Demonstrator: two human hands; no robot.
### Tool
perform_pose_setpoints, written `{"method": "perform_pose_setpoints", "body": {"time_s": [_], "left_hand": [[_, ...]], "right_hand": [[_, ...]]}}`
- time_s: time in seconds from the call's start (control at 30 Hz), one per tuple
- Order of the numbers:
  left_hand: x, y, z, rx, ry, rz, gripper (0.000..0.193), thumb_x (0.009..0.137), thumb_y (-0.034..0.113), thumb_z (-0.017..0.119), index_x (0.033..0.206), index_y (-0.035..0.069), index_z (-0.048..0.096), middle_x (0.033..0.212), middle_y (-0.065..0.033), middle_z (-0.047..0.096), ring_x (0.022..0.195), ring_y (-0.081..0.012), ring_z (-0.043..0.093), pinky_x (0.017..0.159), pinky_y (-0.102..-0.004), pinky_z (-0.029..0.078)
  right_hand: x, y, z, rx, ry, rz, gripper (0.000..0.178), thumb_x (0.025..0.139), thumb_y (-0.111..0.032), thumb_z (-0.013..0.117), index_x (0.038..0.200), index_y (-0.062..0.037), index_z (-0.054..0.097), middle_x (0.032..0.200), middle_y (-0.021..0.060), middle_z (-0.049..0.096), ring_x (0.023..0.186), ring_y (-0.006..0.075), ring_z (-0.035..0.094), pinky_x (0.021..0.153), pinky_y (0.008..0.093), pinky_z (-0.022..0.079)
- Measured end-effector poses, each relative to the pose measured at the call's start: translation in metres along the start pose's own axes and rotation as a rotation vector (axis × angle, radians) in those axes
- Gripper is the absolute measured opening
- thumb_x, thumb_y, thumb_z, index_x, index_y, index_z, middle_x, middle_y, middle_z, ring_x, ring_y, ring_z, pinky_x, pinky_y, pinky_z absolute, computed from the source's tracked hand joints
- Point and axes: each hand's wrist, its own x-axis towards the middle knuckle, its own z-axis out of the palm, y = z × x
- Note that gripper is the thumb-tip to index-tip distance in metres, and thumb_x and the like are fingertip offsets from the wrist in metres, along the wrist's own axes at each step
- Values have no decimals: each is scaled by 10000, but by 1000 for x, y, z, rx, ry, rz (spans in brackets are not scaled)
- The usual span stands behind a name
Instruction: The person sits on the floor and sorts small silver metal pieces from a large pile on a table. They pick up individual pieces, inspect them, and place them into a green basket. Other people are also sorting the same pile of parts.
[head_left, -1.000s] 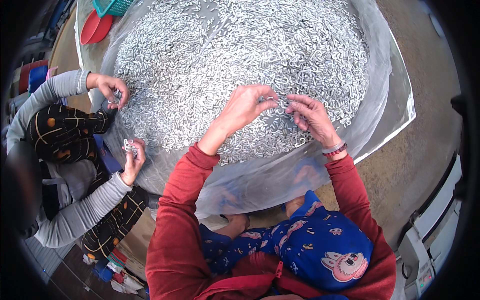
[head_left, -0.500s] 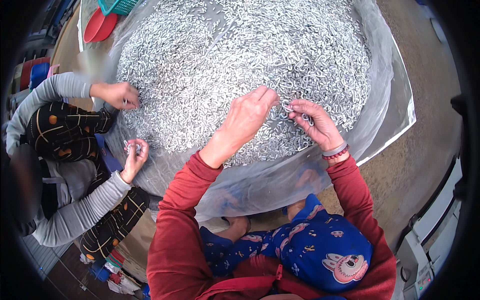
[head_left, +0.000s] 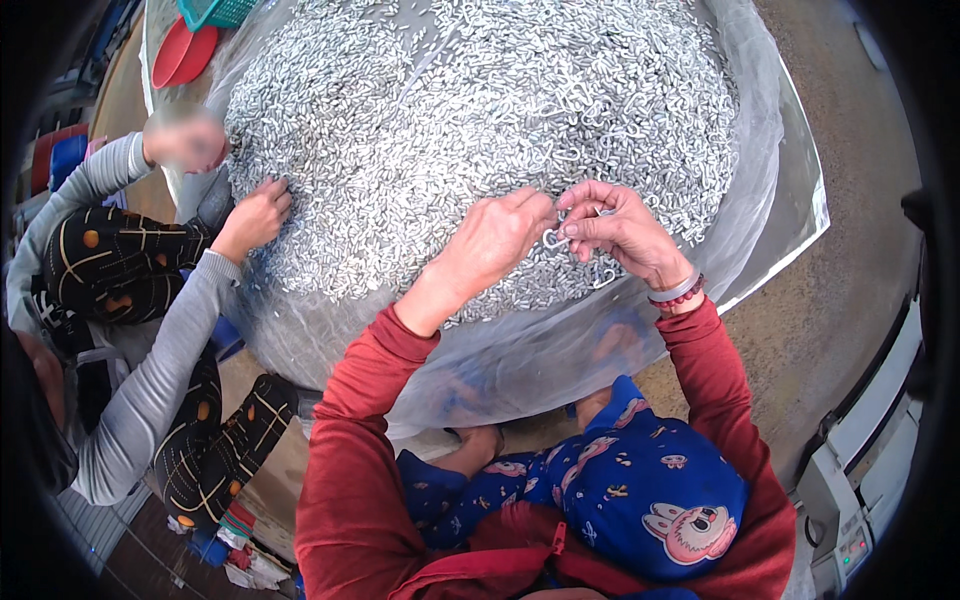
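A wide heap of small silvery-white metal pieces (head_left: 400,200), some of them short and straight and others bent into hooks, spreads in front of me. Over its near side, my right hand (head_left: 622,235) has its fingers closed on curved metal hooks; one pale hook (head_left: 553,240) sticks out by the fingertips. My left hand (head_left: 490,240) is beside it, thumb and fingers pinched together, the tips almost meeting those of the right. Whatever the left fingers pinch is too small and too hidden to make out.
Translucent plastic sheeting (head_left: 500,375) lies under and around the heap. At the left sits a co-worker in grey sleeves, one hand (head_left: 255,215) at the heap's edge. A red plastic bowl (head_left: 185,58) and a green basket (head_left: 215,10) stand at the far left.
My right hand has moved slightly left and turned, closing toward the left hand, which stays nearly in place. The co-worker's nearer hand has reached to the heap; the other has drawn back.
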Motion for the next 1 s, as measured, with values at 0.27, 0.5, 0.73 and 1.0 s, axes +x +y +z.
{"method": "perform_pose_setpoints", "body": {"time_s": [0.27,0.5,0.73,1.0], "left_hand": [[14,-29,16,-1367,-7,-339,232,942,235,501,905,27,595,696,-9,502,543,-64,430,442,-206,352],[29,-30,66,-140,48,101,129,827,99,596,892,-9,566,837,-132,561,584,-262,585,476,-363,474],[32,-30,37,5,-20,-117,149,760,148,694,828,26,642,801,-108,591,729,-279,609,648,-365,491],[29,-32,-32,75,-89,-266,189,792,214,693,803,28,657,733,-66,621,718,-150,571,649,-307,441]], "right_hand": [[-41,-37,-34,134,54,-449,216,874,-157,527,985,23,575,767,73,535,662,164,548,453,221,438],[-47,2,-49,146,250,-229,165,897,-203,565,898,-38,575,630,-26,458,505,32,418,357,150,235],[-56,79,-38,-1333,389,-158,226,750,-155,669,956,-78,620,800,129,606,785,319,605,679,404,486],[-39,62,-42,-950,372,-266,164,844,-185,613,827,-23,603,654,60,557,621,202,551,537,295,423]]}}
